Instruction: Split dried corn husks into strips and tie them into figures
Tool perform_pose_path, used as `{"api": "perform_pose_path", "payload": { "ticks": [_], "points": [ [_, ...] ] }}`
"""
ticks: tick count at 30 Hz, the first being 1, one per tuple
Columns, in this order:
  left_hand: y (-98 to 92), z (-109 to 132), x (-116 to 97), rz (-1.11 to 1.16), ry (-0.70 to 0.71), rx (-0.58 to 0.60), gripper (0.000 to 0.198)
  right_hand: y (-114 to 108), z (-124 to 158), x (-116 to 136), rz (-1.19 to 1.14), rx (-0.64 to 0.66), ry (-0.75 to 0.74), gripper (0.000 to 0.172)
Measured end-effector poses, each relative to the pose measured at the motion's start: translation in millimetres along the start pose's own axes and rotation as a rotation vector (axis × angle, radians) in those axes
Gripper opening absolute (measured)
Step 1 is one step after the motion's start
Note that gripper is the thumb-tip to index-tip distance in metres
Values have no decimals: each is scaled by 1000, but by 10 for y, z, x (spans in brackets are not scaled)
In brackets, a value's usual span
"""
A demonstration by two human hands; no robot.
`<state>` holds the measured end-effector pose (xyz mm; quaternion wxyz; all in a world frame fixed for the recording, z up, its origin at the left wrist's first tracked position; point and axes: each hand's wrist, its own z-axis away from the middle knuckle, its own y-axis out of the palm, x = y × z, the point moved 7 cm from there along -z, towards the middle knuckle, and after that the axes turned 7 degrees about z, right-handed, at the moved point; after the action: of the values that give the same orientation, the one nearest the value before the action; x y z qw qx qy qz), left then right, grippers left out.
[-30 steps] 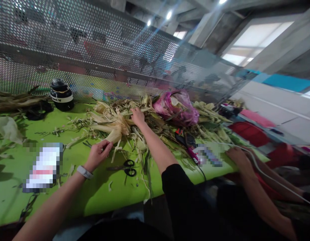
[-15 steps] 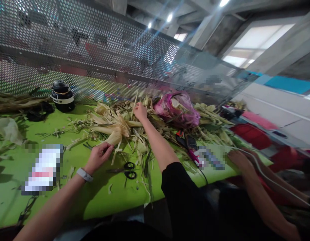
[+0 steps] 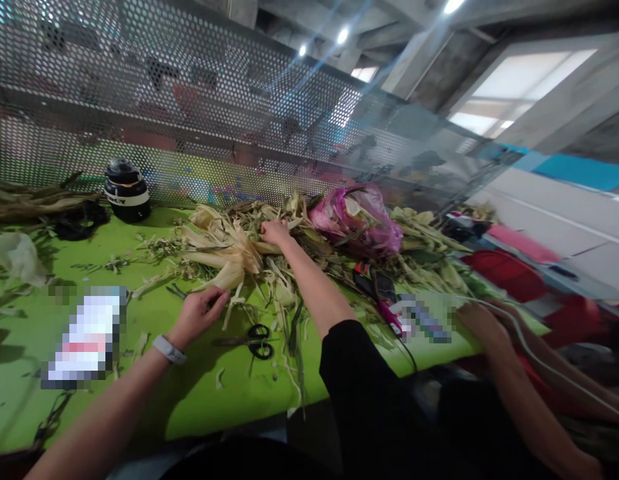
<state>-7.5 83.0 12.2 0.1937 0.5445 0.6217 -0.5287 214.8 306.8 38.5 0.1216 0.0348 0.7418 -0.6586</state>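
A pile of dried corn husks [image 3: 219, 250] spreads over the green tabletop [image 3: 154, 400]. My left hand [image 3: 202, 312], with a pale band on its wrist, has its fingers curled in at the pile's near edge, against the blunt end of a husk bundle. What they hold, if anything, is hidden. Reaching into the middle of the pile, my right hand [image 3: 275, 233] has its fingers closed low among loose shreds, and I cannot make out what is in them. Black-handled scissors [image 3: 259, 341] lie on the table between my arms, close to my left hand.
A dark jar [image 3: 127, 190] stands at the back left before a perforated metal screen [image 3: 189, 113]. A blurred phone [image 3: 84, 337] is at the left. A pink plastic bag [image 3: 357, 220] rests behind my right forearm. Another person's hand [image 3: 477, 320] lies at the table's right.
My right hand has come down and slightly nearer into the pile; the pale strip that stood up at its fingers no longer shows there. My left hand has hardly moved.
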Motion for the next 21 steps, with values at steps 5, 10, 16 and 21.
{"api": "perform_pose_path", "payload": {
  "ticks": [5, 10, 16, 21],
  "points": [
    [-11, -8, -5, -5, -5, -10, 35, -281, 127, -84, -1, -113, 34, 21],
    [-28, -13, -2, -6, -11, -18, 36, -701, 235, -418, -85, -332, 163, 29],
    [-5, -14, 58, -29, 4, -13, 36, -793, 387, -499, -200, -450, 160, 24],
    [4, -15, 37, -27, 2, -4, 35, -607, 531, -243, -110, -315, -81, 27]
  ]
}}
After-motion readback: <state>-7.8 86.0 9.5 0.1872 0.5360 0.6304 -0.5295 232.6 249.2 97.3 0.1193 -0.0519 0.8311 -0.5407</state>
